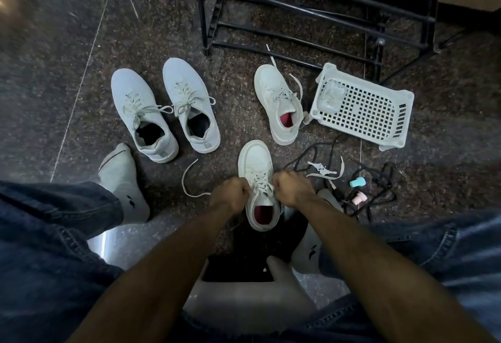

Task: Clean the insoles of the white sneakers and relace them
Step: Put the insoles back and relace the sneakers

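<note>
A white sneaker [256, 163] with a red insole [263, 214] stands on the floor between my feet, toe pointing away. My left hand [230, 193] grips the white lace [187, 180] on the shoe's left side; its free end loops out over the floor. On the right side my right hand [294, 188] grips the other lace end at the eyelets. A second white sneaker [279, 104] with a red insole lies further back, its laces loose.
A pair of pale laced sneakers [165, 106] stands at the left. A white perforated basket [363, 106] lies at the right, below a black metal rack [311, 11]. Black laces [379, 193], a teal cap [357, 181] and a pink cap [359, 197] lie on the floor right of my hand.
</note>
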